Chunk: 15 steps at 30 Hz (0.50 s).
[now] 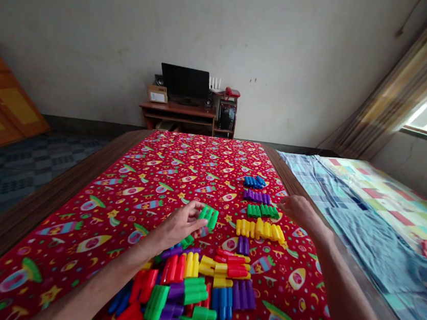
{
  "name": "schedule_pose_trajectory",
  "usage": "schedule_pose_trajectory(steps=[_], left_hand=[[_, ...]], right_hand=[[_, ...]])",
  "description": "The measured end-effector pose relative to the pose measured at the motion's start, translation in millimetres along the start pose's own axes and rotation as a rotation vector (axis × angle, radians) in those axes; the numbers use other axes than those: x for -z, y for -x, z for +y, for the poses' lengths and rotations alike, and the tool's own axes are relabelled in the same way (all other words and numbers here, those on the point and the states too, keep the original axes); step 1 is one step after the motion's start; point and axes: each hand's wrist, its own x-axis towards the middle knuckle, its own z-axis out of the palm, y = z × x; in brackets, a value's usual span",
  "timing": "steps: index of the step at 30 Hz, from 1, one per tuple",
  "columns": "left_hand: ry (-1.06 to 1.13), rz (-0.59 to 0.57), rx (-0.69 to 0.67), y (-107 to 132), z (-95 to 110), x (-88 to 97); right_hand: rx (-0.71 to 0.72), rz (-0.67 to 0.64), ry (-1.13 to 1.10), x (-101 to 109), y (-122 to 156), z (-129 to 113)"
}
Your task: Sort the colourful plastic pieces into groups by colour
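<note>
My left hand (185,223) is closed on a green plastic building block (209,218), pinched between thumb and fingers above the cloth. Just beyond the right end of a row of green blocks (263,211) is my right hand (298,211); its fingers are mostly turned away and I see nothing in them. Behind that row lie a purple row (256,197) and a blue group (254,181). In front of it runs a yellow row (260,230), with a small purple block (243,245) below. Nearest me is a mixed pile including red blocks (174,268) and blue blocks (222,303).
A red patterned cloth (180,177) covers the surface under the blocks. To the right lies bedding with a blue garment (366,239). Against the far wall stands a desk (180,110) with a monitor (184,83). A wooden cabinet (8,100) is at the left.
</note>
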Motion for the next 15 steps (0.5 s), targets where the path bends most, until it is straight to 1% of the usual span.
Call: schedule_pose_trajectory(steps=[2,5,6,8,9,10,12,13,15], left_hand=[[0.057,-0.011,0.030,1.2,2.5,-2.1],[0.127,-0.018,0.062,4.7,7.8,-5.7],[0.136,-0.012,0.065,6.4,10.2,-7.0],[0.129,0.009,0.057,10.1,15.6,-10.1],[0.123,0.016,0.052,12.1,18.3,-11.8],[0.121,0.023,0.048,13.8,20.7,-13.5],[0.125,0.024,0.045,16.3,23.6,-16.7],[0.128,0.018,0.040,16.8,24.0,-17.9],[0.113,0.016,0.003,16.5,22.3,-18.7]], right_hand=[[0.083,0.107,-0.075,8.0,10.7,-20.3],[0.346,0.216,-0.329,10.6,30.8,-68.8],[0.467,0.196,-0.393,8.1,37.3,-87.1],[0.696,0.142,-0.409,-0.4,48.0,-121.1],[0.764,0.127,-0.388,-5.2,51.7,-134.7],[0.802,0.124,-0.362,-9.6,54.1,-145.0],[0.814,0.151,-0.341,-15.1,54.5,-154.1],[0.810,0.168,-0.346,-15.9,52.4,-152.8],[0.802,0.214,-0.365,-14.0,44.2,-139.7]])
